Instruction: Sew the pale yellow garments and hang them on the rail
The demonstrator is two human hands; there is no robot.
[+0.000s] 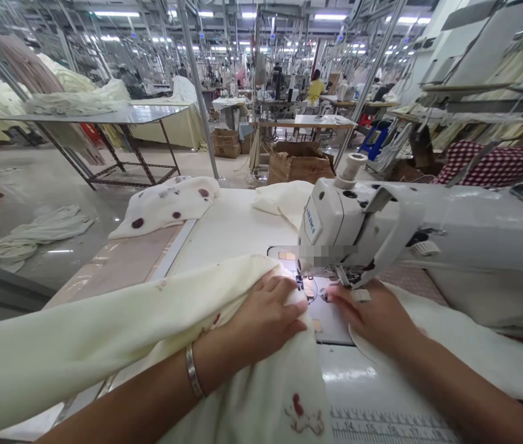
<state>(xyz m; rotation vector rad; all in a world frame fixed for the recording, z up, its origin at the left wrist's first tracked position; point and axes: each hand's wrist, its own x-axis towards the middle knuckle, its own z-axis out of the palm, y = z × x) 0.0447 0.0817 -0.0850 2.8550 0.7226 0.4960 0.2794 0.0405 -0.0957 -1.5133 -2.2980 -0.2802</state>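
Observation:
My left hand (268, 314), with a silver bangle at the wrist, is closed on cream printed fabric (215, 290) just left of the presser foot (300, 282). The fabric runs off to the left and hangs over the table's front edge, showing a reddish-brown print. The white sewing machine head (330, 216) stands above, its lamp lighting the needle plate. To the right of the needle, my right hand (377, 314) is closed with fingertips together at a small round metal part (324, 295) on the bed. Whatever those fingers pinch is too small to make out.
A dark-spotted cream cloth (169, 203) lies at the table's back left. More cream cloth (284, 200) sits behind the machine, and another piece (469, 339) lies under my right forearm. A printed ruler (382, 425) marks the front edge. Cardboard boxes (298, 163) stand beyond.

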